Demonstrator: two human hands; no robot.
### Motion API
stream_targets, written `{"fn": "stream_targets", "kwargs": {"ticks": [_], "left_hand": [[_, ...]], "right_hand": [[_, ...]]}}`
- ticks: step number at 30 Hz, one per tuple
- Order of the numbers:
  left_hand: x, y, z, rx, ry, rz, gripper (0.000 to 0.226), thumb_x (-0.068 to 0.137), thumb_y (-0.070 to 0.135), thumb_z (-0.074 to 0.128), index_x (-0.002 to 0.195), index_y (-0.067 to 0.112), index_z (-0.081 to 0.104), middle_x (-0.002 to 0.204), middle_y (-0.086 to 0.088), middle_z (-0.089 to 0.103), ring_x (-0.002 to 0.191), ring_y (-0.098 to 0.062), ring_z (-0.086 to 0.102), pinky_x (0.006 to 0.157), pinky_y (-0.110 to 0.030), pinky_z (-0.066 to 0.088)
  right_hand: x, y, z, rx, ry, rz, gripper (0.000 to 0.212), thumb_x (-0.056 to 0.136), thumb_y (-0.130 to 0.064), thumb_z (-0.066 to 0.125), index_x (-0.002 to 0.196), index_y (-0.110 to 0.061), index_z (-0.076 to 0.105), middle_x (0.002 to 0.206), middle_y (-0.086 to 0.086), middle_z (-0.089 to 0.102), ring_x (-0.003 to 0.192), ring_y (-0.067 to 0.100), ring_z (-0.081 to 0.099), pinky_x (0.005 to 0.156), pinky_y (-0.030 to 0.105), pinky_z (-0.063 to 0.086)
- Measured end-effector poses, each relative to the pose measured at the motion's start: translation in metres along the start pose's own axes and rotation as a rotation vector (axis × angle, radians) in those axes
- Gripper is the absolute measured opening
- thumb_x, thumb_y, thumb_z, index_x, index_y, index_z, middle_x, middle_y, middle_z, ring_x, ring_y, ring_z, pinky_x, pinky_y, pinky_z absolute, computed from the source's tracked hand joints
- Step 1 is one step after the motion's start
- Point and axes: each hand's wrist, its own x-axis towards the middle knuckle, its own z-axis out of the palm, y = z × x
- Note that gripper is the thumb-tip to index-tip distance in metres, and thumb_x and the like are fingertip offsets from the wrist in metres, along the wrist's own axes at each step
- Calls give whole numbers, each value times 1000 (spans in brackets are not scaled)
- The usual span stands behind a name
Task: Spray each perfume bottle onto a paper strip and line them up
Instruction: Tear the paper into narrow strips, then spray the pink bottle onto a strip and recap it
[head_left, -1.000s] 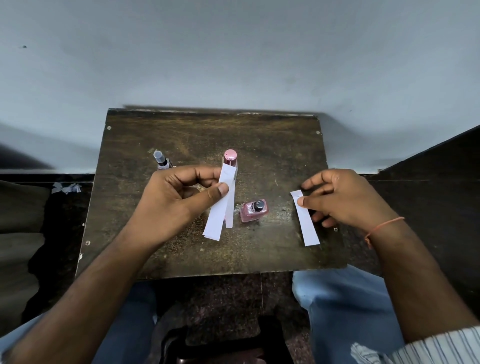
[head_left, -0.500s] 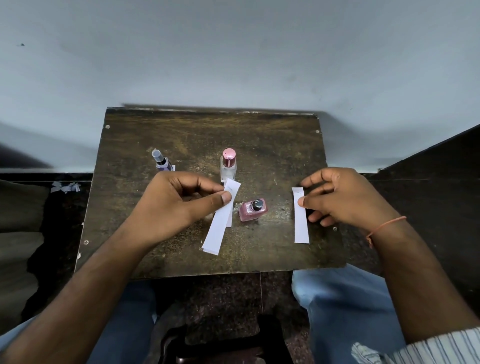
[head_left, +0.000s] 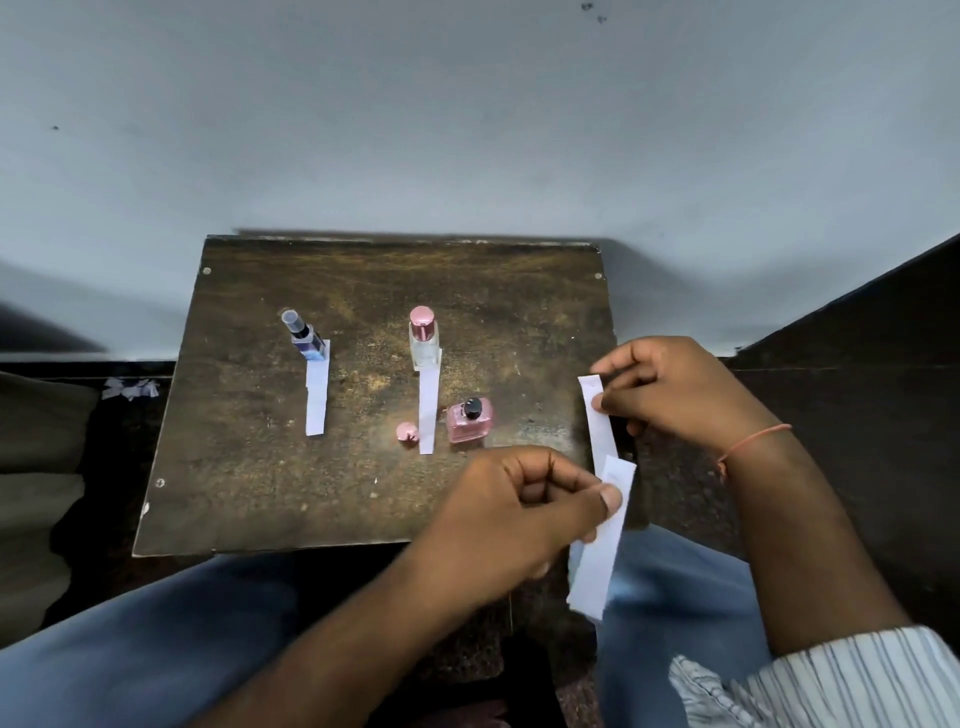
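Observation:
On the dark wooden table (head_left: 363, 499) a blue bottle (head_left: 304, 340) stands at the back left with a paper strip (head_left: 317, 395) in front of it. A clear bottle with a pink cap (head_left: 424, 340) stands mid-table, a second strip (head_left: 427, 410) running toward me from its base. A pink bottle (head_left: 470, 421) stands uncapped to the right of that strip, and its small pink cap (head_left: 407, 431) lies on the left of it. My right hand (head_left: 680, 389) pinches a strip (head_left: 597, 415) at the table's right edge. My left hand (head_left: 519, 514) pinches another strip (head_left: 602, 545) over my lap.
A pale wall rises directly behind the table. My knees in blue jeans (head_left: 675, 597) sit below the table's front edge. Torn paper scraps (head_left: 130, 387) lie on the dark ledge at the left. A dark surface (head_left: 857, 364) borders the right side.
My left hand has left the middle of the table, where a strip now lies by the clear bottle, and crossed right holding a strip. My right hand has lifted its strip. The camera has tilted.

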Motion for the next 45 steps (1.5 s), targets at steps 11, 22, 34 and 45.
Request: {"fn": "stream_targets", "kwargs": {"ticks": [11, 22, 34, 45], "left_hand": [[70, -24, 31, 243, 429, -22, 16, 98, 38, 75, 88, 26, 77, 66, 4, 78, 43, -6, 63, 48, -22, 50], [94, -30, 45, 222, 554, 18, 31, 98, 41, 76, 125, 28, 75, 69, 5, 79, 46, -4, 65, 50, -27, 55], [7, 4, 19, 310, 339, 128, 18, 100, 44, 70, 100, 29, 80, 71, 7, 79, 39, -10, 63, 47, -21, 50], [-10, 28, -66, 162, 325, 324, 19, 93, 30, 74, 79, 17, 78, 50, 1, 51, 36, -11, 39, 38, -15, 32]], "right_hand": [[-9, 14, -25, 31, 53, 30, 28, 84, -8, 88, 105, -23, 78, 88, -2, 84, 51, 13, 64, 46, 27, 51], [-16, 20, -33, 55, 65, 12, 25, 86, -7, 86, 97, -27, 75, 88, -2, 83, 49, 12, 62, 47, 28, 50], [-33, -12, -23, 342, -102, -140, 30, 86, -10, 88, 113, -18, 77, 93, 2, 85, 59, 15, 69, 46, 24, 47], [-38, -47, 30, 358, -124, -401, 28, 87, -21, 87, 113, -21, 77, 103, 2, 83, 73, 28, 74, 56, 33, 56]]}}
